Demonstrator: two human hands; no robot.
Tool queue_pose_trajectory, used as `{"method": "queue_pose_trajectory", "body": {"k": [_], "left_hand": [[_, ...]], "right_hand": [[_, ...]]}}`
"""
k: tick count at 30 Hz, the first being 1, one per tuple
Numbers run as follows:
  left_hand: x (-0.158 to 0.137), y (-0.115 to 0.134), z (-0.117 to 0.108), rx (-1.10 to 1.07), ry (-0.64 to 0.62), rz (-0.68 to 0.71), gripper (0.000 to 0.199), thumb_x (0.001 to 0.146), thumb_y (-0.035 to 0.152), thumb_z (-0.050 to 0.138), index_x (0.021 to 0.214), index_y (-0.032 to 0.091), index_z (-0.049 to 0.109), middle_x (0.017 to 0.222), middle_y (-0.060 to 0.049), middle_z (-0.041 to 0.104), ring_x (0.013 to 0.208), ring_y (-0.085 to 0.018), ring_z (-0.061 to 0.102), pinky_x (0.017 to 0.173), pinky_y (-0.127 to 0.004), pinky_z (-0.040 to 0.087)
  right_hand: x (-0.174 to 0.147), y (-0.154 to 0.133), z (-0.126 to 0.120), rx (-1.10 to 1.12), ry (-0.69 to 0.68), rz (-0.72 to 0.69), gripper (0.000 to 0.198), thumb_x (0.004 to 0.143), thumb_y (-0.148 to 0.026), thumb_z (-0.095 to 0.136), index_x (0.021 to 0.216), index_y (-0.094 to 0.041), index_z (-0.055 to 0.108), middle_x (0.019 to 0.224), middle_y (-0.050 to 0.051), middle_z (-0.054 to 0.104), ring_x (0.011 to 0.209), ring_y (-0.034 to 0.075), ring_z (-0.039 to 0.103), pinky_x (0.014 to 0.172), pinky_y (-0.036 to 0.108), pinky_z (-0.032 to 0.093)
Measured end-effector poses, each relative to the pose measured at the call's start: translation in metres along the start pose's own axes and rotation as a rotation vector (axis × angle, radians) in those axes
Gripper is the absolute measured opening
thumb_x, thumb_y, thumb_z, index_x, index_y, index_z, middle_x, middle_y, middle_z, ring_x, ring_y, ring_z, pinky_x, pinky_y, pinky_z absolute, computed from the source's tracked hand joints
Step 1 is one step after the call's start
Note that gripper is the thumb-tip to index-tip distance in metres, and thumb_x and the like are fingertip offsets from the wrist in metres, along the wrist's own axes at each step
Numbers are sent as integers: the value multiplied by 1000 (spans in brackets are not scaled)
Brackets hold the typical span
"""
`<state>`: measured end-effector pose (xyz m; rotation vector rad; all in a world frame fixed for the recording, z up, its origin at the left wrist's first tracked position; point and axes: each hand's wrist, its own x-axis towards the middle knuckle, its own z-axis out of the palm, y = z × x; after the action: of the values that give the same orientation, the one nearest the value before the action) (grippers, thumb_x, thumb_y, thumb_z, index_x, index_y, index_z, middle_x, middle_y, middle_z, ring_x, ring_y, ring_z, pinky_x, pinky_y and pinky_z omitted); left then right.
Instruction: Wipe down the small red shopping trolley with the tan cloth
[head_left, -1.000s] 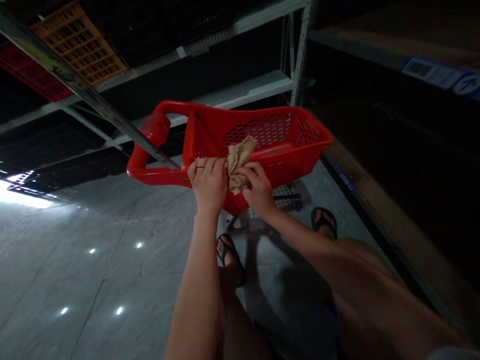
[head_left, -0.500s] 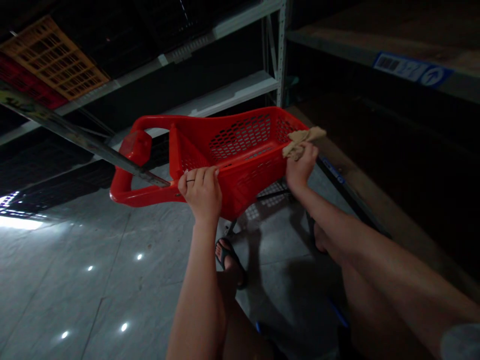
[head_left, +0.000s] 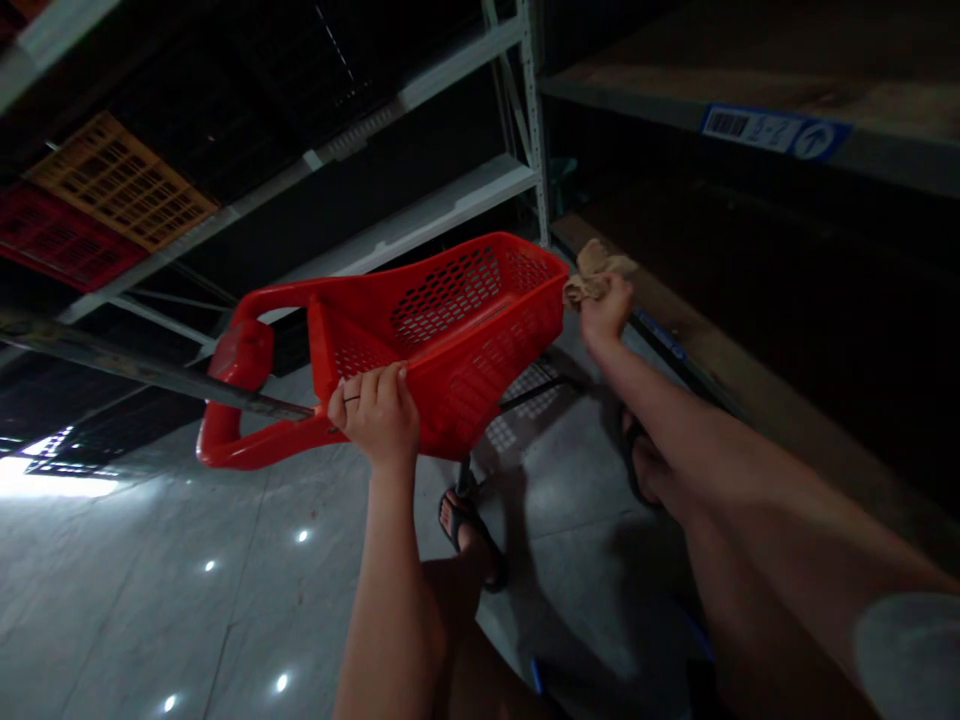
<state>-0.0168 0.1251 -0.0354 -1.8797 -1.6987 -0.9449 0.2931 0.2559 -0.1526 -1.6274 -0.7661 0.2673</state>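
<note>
Your curled left hand [head_left: 379, 418] is gripping the cart [head_left: 442, 400] while your clenched right hand [head_left: 606, 312] is sweeping the cloth [head_left: 598, 262] to the right end, apparently wiping.

Shopping cart [head_left: 480, 385] in smooth red plastic, sheen along handle [head_left: 216, 432]. Cloth [head_left: 596, 259] matt, limp, crumpled. Pole [head_left: 135, 361] of scuffed, worn metal. Rack [head_left: 450, 205] of painted metal, dull. Yellow crate [head_left: 124, 180], red crate [head_left: 64, 235] of latticed plastic. Floor [head_left: 142, 610] hard, smooth, glossy with bright reflections. Shelf board [head_left: 750, 50] matt, wood-like; label [head_left: 772, 133] smooth, paper or plastic unclear.
</note>
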Motion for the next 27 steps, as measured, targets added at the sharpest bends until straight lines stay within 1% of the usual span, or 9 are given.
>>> {"method": "queue_pose_trajectory", "body": {"k": [2,5,9,12,14,16,20,23,27], "left_hand": [[-2,1,-3,20,12,10,26,102,35,50,100,27,75,100,-6,77,100,-25,63,111,-48,26],[-4,4,-6,36,6,18,27,103,35,49,101,26,74,99,-7,77,100,-25,63,111,-48,25],[-3,8,-5,42,-4,8,28,103,35,48,100,26,74,100,-6,76,100,-25,62,112,-48,25],[-2,11,-3,40,-2,-1,29,103,36,47,101,26,74,99,-6,76,99,-24,62,113,-48,25],[-3,11,-2,35,1,5,28,104,36,47,102,27,74,98,-6,76,99,-24,61,113,-48,25],[-4,11,-2,41,-1,35,28,105,37,47,104,28,74,99,-5,77,99,-24,62,112,-48,25],[-6,10,-4,30,0,119,27,105,36,47,110,31,73,102,-3,78,100,-24,63,112,-46,27],[-5,9,-4,22,9,149,26,105,36,48,111,31,73,104,-3,78,100,-23,64,112,-45,28],[-5,13,-2,29,-13,106,28,106,36,47,110,29,74,105,-3,78,103,-23,65,112,-45,29]], "right_hand": [[20,8,-3,-20,-29,-23,33,70,-5,56,99,-18,63,109,11,61,107,23,59,106,43,44],[1,1,-4,-16,-156,-95,28,70,-7,61,96,-19,63,103,9,64,104,24,61,103,44,47],[-79,-30,-7,72,-337,-211,28,68,-8,61,93,-20,64,102,8,68,103,26,64,99,42,51],[-146,-55,-11,198,-604,-277,30,68,-7,61,94,-22,67,100,6,71,100,24,66,96,39,53],[-179,-67,-14,276,-767,-281,33,68,-6,61,96,-23,69,100,4,72,99,22,68,94,36,54],[-197,-73,-15,302,-809,-217,35,67,-7,62,96,-24,71,100,2,72,97,21,68,92,35,54],[-177,-70,-13,282,-613,-53,33,61,-9,60,89,-22,72,95,3,74,92,22,68,89,36,55],[-129,-59,-12,327,-416,37,35,64,-11,55,93,-20,72,94,3,75,90,21,69,88,36,55],[-67,-42,-12,264,-42,194,39,67,-9,50,100,-17,67,102,7,73,94,22,66,93,39,54]]}}
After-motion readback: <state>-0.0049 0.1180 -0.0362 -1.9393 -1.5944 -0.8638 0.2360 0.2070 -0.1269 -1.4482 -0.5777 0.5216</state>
